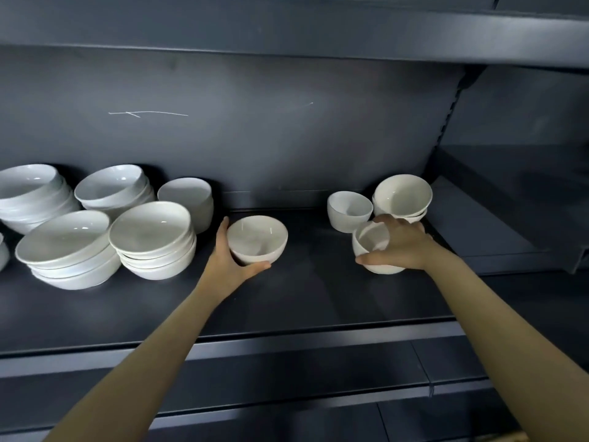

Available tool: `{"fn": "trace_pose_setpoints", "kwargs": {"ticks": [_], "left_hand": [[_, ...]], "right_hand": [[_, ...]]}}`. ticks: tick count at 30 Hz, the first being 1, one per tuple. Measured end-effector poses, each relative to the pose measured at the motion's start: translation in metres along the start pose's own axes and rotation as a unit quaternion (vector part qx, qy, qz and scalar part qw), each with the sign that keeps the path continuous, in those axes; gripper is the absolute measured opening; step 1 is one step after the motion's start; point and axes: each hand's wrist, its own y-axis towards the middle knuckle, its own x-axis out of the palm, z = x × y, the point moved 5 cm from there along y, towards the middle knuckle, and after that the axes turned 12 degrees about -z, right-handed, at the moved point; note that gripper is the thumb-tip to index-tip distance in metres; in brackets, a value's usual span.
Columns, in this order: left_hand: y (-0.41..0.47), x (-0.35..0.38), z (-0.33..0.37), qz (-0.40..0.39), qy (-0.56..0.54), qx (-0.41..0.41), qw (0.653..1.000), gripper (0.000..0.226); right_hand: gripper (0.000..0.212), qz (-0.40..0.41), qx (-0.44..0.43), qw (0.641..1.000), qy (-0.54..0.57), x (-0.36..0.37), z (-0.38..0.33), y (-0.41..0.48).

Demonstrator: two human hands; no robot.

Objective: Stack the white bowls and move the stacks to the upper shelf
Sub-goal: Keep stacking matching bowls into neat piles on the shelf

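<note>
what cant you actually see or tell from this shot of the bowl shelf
- Top of the upper shelf, head view: only its underside and front edge show, so what stands on it is hidden.
- Bowl under the right hand: the hand covers much of this bowl.
- Far-left stack: cut off by the frame edge.
- Stack counts: rims overlap, so exact numbers are unclear.
- Left hand fingers behind its bowl: hidden.

five stacks of wide white bowls (pixel 149 231), four small bowl spots (pixel 256 239), two hands (pixel 228 261)
</note>
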Motion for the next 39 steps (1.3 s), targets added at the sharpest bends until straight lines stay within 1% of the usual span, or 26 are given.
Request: {"fn": "trace_pose_setpoints", "kwargs": {"ticks": [2,4,7,9,12,16,19,23,28,30,32,34,36,39], "left_hand": [[0.000,-0.001,-0.005,-0.004,-0.037,-0.023,0.999,0.128],[0.002,-0.003,-0.008,-0.020,-0.042,-0.037,0.998,0.125],[0.001,-0.007,-0.011,-0.068,-0.027,-0.031,0.997,0.111],[0.000,-0.010,-0.012,-0.102,-0.023,-0.019,0.994,0.107],[-0.002,-0.012,-0.011,-0.125,-0.039,-0.008,0.991,0.105],[-0.002,-0.014,-0.015,-0.125,-0.064,0.007,0.990,0.098],[-0.001,-0.016,-0.018,-0.129,-0.077,0.011,0.989,0.092],[0.001,-0.016,-0.022,-0.131,-0.087,0.015,0.987,0.097],[0.001,-0.016,-0.023,-0.118,-0.076,0.021,0.990,0.095],[0.001,-0.016,-0.023,-0.121,-0.079,0.021,0.989,0.093],[-0.001,-0.016,-0.022,-0.121,-0.079,0.021,0.989,0.095],[-0.002,-0.014,-0.022,-0.108,-0.058,0.022,0.992,0.099],[-0.002,-0.014,-0.019,-0.090,-0.030,0.021,0.995,0.102],[0.000,-0.011,-0.021,-0.070,0.005,0.008,0.998,0.107]], "right_hand": [[0.097,0.007,-0.040,0.999,-0.013,-0.002,-0.028,-0.003],[0.097,0.017,-0.083,0.996,-0.014,-0.004,-0.060,-0.004],[0.096,0.026,-0.147,0.989,-0.006,-0.005,-0.110,0.000],[0.096,0.025,-0.187,0.982,-0.014,-0.002,-0.143,0.004],[0.097,0.010,-0.220,0.975,-0.028,0.010,-0.181,0.013],[0.097,0.000,-0.252,0.966,-0.060,0.028,-0.212,0.024],[0.102,-0.019,-0.243,0.967,-0.078,0.038,-0.219,0.029],[0.105,-0.027,-0.233,0.967,-0.098,0.053,-0.217,0.033],[0.105,-0.037,-0.233,0.968,-0.080,0.063,-0.210,0.036],[0.108,-0.055,-0.232,0.968,-0.081,0.061,-0.210,0.035],[0.105,-0.062,-0.227,0.970,-0.062,0.054,-0.206,0.039],[0.095,-0.035,-0.213,0.976,-0.019,0.041,-0.193,0.047],[0.088,0.016,-0.180,0.983,0.017,0.022,-0.168,0.058],[0.087,0.096,-0.076,0.992,0.000,-0.008,-0.114,0.076]]}}
